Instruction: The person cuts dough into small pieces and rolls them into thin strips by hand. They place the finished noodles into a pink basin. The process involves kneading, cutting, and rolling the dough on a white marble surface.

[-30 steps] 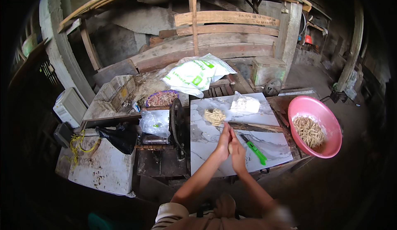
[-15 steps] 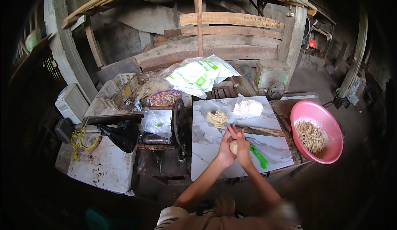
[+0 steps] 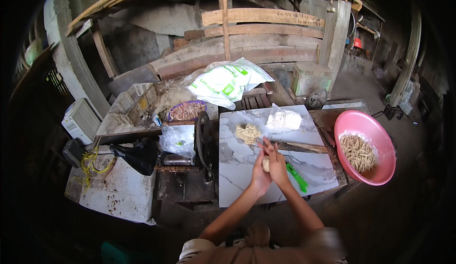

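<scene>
Between my two palms, above the marbled board (image 3: 237, 169), is a small pale ball of dough (image 3: 266, 164). My left hand (image 3: 259, 175) cups it from the left, and my right hand (image 3: 277, 166) presses against it from the right. Fingers of both hands point away from me and partly hide the ball. Just beyond the fingertips lies a lump of beige dough (image 3: 248, 133). A clear bag of white flour-like powder (image 3: 283, 120) rests to its right. Close to my right wrist is a bright green knife-shaped tool (image 3: 297, 177), lying on the board.
On the right, a pink basin (image 3: 390, 155) holds many finger-shaped dough pieces. A dark wheel-mounted machine (image 3: 203, 140) borders the board's left side. Behind are a white-and-green sack (image 3: 228, 81), a plastic crate (image 3: 135, 103) and a purple-edged tray (image 3: 187, 110). A black bag (image 3: 137, 155) lies left.
My hands have shifted against each other, the right one sliding slightly forward, and less of the ball shows between them. The whole view has tilted slightly.
</scene>
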Demonstrator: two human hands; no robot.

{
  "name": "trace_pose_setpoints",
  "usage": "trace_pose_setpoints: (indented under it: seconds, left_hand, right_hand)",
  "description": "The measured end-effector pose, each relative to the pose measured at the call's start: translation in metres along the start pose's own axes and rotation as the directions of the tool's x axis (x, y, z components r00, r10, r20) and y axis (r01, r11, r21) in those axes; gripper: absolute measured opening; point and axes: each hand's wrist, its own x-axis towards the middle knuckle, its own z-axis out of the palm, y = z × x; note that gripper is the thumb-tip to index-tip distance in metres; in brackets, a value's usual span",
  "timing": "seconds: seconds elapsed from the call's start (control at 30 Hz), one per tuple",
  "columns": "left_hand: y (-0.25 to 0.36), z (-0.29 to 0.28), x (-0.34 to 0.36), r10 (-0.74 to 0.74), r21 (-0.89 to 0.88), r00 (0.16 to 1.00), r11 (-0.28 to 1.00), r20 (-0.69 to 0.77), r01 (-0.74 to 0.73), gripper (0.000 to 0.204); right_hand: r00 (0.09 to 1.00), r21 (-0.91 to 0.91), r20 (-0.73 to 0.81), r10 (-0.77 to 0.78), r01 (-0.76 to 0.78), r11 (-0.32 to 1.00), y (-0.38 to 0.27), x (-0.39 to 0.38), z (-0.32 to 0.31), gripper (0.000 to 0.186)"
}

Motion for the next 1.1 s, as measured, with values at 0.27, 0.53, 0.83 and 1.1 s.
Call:
trace_pose_setpoints:
  seconds: [0.27, 0.53, 0.83, 1.1]
  left_hand:
    - [0.024, -0.034, 0.016, -0.009, 0.019, 0.989, 1.0, -0.151, 0.012, 0.064]
    - [-0.038, -0.103, 0.047, 0.081, -0.296, 0.994, 0.953, 0.069, -0.057, 0.062]
    - [0.007, -0.053, 0.016, 0.359, 0.113, 0.852, 0.933, -0.382, -0.343, 0.067]
    - [-0.033, -0.056, 0.006, 0.324, 0.361, 0.939, 0.895, -0.118, -0.264, 0.046]
  right_hand:
    - [0.954, -0.138, -0.164, -0.25, 0.229, 0.964, -0.001, -0.049, 0.032, 0.041]
    - [0.967, -0.162, -0.141, -0.213, 0.19, 0.968, 0.005, -0.038, 0.047, 0.025]
    - [0.851, 0.918, 0.121, 0.511, -0.292, 0.269, 0.043, -0.026, 0.026, 0.039]
    - [0.85, 0.859, 0.077, 0.52, -0.321, 0.398, 0.036, -0.026, 0.038, 0.028]
